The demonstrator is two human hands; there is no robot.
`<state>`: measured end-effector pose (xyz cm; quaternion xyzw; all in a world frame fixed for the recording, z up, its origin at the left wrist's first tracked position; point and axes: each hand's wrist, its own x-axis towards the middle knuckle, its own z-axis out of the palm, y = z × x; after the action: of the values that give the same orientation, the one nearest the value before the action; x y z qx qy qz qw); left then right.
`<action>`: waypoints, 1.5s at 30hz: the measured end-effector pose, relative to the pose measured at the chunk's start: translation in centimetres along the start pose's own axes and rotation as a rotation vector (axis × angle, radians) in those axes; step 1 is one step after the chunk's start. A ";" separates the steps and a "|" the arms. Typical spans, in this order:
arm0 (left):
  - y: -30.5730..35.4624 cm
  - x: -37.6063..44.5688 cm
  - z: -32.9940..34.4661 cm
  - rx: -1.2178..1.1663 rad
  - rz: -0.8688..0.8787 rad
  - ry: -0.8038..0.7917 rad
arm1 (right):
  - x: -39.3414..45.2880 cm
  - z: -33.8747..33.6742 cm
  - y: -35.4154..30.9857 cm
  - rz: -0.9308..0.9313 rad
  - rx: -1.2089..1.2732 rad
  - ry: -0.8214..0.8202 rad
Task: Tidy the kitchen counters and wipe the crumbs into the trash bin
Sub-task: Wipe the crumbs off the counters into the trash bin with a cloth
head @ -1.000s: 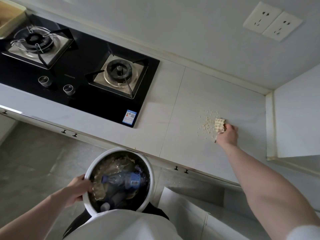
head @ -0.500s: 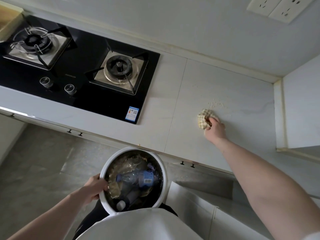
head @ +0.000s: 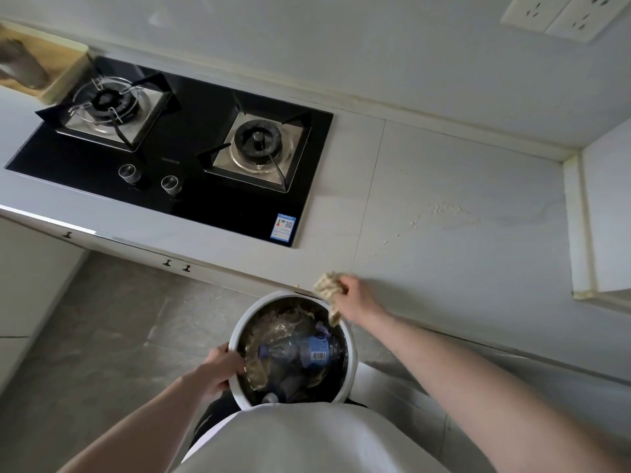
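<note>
Crumbs (head: 440, 209) thin on counter (head: 478, 268), far from edge; may be missed | trash bin (head: 351, 349) under lip, left hand (head: 222, 365) grip clamped on rim; could tilt | cloth (head: 327, 288) bunched in right hand (head: 355, 295) grip, corner over bin; crumb (head: 296, 285) on edge may fall outside

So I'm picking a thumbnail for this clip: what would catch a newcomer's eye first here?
The white trash bin, held at its rim by the left hand just below the counter edge, with a plastic bottle among its rubbish. Next, the right hand gripping a crumpled cloth at the counter edge over the bin. Then the black two-burner gas hob, far left.
</note>
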<state>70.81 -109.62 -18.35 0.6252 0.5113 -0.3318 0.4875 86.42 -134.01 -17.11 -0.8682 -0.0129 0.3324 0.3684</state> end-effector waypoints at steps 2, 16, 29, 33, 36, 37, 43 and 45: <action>-0.1 0.0 0.0 -0.002 -0.007 -0.010 | -1.7 3.6 -1.9 -0.007 -0.061 -0.241; 0.0 0.0 -0.7 -0.014 0.006 -0.033 | 3.7 -1.6 -4.3 -0.137 0.041 0.200; 0.6 0.4 -2.1 0.094 0.010 -0.022 | 1.0 6.4 -4.9 -0.181 -0.321 -0.316; 0.9 0.3 -2.3 0.109 0.010 -0.027 | -0.2 6.2 -5.3 -0.154 -0.273 -0.400; 0.6 0.8 -2.6 0.135 0.008 -0.012 | 0.7 2.5 -5.9 -0.123 -0.098 -0.267; 0.4 1.2 -2.7 0.141 0.012 -0.008 | 1.1 0.9 -5.8 -0.123 -0.055 -0.199; 1.1 0.4 -2.3 0.152 0.041 0.026 | 3.4 -9.2 -1.8 -0.066 0.080 0.319; 1.3 0.4 -2.2 0.154 0.039 0.029 | 4.5 -12.1 0.6 -0.033 0.043 0.496</action>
<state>71.96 -107.41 -17.67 0.6754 0.4791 -0.3516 0.4366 96.92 -140.92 -13.89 -0.9149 0.0706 0.1032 0.3839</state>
